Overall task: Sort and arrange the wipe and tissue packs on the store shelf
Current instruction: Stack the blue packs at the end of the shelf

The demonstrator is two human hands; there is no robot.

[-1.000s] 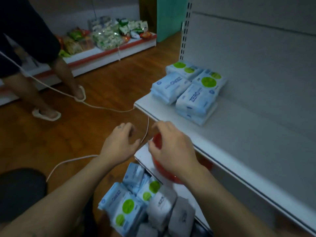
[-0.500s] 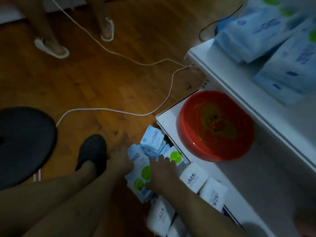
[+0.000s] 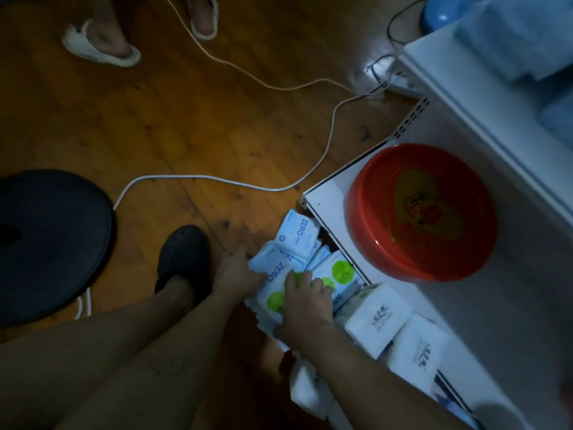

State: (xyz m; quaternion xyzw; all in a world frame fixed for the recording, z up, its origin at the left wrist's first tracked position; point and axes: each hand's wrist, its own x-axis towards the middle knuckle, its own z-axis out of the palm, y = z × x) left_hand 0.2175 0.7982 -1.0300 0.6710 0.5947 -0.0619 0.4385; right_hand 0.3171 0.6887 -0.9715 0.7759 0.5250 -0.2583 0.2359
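Both hands have dropped from beside the red bowl (image 3: 421,212), where they were a second ago, to the heap of packs beside the bottom shelf, and the view now tilts steeply down. The right hand (image 3: 305,301) lies on top of a green-dotted wipe pack (image 3: 274,290), its fingers curled close together over the pack's upper edge; the thumb is hidden. The left hand (image 3: 235,271) presses against the same pack's left side, fingers together, their tips lost under the wrapper, so whether they curl round it cannot be told. This pack sits on the heap at the front corner of the lower shelf (image 3: 325,200), low by the wooden floor (image 3: 155,119).

Just above it a ZERO pack (image 3: 297,234) stands tilted, and a second green-dotted pack (image 3: 339,271) leans against the shelf edge. To the right, two white tissue packs (image 3: 376,318) lie side by side. The bowl rests on the lower shelf, well apart from the hands. Blurred blue packs (image 3: 521,35) sit on the upper shelf (image 3: 449,76).

A white cable (image 3: 217,181) snakes over the floor. A black shoe (image 3: 183,256) stands near the left hand, beside a black stool (image 3: 46,243). Another person's feet in white slippers (image 3: 102,48) show at the top.
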